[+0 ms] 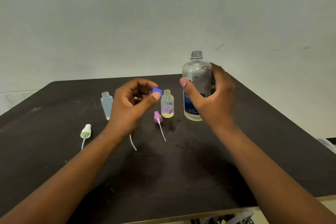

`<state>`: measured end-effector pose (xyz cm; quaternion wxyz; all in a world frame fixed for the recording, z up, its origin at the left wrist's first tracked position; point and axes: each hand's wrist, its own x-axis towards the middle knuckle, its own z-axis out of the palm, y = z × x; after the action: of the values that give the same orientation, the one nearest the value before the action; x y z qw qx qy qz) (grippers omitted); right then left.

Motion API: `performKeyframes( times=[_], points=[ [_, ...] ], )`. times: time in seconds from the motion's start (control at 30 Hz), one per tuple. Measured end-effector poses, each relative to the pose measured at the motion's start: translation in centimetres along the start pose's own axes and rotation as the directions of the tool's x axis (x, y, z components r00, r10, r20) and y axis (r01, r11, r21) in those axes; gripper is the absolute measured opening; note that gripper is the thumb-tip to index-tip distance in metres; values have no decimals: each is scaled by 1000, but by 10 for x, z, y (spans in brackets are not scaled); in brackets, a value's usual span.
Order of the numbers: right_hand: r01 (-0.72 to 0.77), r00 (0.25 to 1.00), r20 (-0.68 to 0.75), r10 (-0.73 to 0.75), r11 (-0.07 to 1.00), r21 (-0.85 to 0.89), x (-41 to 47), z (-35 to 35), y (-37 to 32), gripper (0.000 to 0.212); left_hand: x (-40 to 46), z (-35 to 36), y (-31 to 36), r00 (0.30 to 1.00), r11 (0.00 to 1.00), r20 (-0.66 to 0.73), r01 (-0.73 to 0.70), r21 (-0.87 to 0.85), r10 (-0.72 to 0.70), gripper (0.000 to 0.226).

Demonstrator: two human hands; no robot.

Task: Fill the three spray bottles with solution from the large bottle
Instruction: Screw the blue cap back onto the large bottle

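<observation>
The large clear bottle (pixel 196 71) with a blue label stands upright and uncapped on the dark table; my right hand (pixel 212 96) grips its body. My left hand (pixel 132 105) pinches a small blue cap (pixel 157 92) between thumb and fingers, above the table. A small yellowish spray bottle (pixel 167 104) with purple print stands open beside the large bottle. A clear spray bottle (pixel 107 104) stands open at the left. A third bottle is hidden, if present, behind my left hand.
A pink spray head (pixel 157 116) with its tube lies in front of the yellowish bottle. A white spray head (pixel 85 131) lies at the left. Another thin tube (pixel 133 143) pokes out below my left wrist. The dark table (pixel 181 169) ends near the bottom edge; small wet spots (pixel 172 128) show.
</observation>
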<state>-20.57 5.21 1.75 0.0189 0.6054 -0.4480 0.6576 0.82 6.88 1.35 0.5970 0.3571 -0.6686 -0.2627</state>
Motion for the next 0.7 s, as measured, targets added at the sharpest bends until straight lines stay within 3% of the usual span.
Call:
performKeyframes(
  times=[0.17,0.37,0.57,0.7],
  points=[
    [49,989,133,-60,995,83,-12,5,-8,52,7,-21,-4,990,941,-23,127,-314,-141,35],
    [107,960,243,-140,984,141,-25,12,-17,49,1,-16,3,994,895,-8,98,-436,-113,37],
    [194,916,334,-221,975,111,-28,14,-18,53,1,-13,4,978,753,32,181,-632,-208,34],
    [225,899,364,-241,970,86,-27,13,-17,55,-1,-12,9,971,709,88,222,-670,-222,42]
  ],
)
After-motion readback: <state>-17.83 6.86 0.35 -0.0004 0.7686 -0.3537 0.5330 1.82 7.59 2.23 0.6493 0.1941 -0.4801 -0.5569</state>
